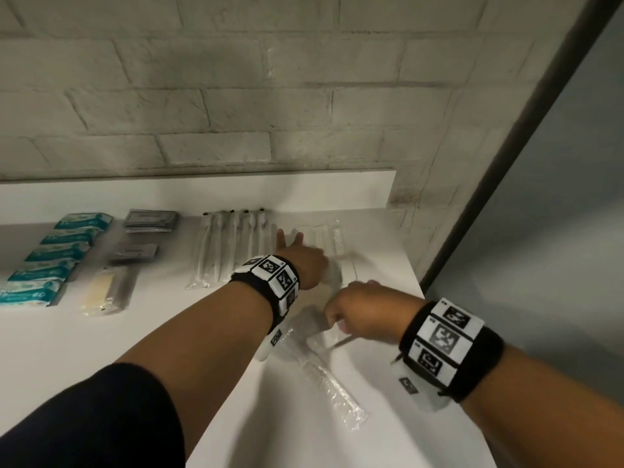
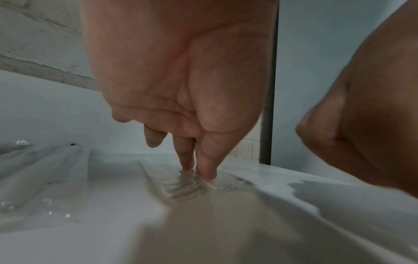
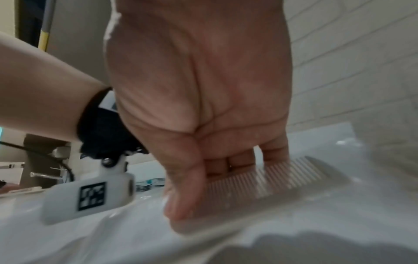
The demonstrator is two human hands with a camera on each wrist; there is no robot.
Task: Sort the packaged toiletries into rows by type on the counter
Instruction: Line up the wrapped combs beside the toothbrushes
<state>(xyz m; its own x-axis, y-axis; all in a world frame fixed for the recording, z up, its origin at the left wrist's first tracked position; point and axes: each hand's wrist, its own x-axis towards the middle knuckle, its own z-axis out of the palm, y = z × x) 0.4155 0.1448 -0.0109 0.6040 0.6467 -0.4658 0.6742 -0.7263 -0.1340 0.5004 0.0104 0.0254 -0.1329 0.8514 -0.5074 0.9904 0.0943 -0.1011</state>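
Observation:
My left hand reaches to the back right of the white counter. Its straight fingertips press on a clear-wrapped comb in the comb row. Nearer the front, my right hand pinches another wrapped white comb between thumb and fingers, just above the counter. A third wrapped comb lies loose at the front. Wrapped toothbrushes lie in a row left of the combs.
Teal packs run in a column at far left. Beside them lie grey sachets and a cream bar in clear wrap. The counter's right edge is close to both hands. A brick wall stands behind.

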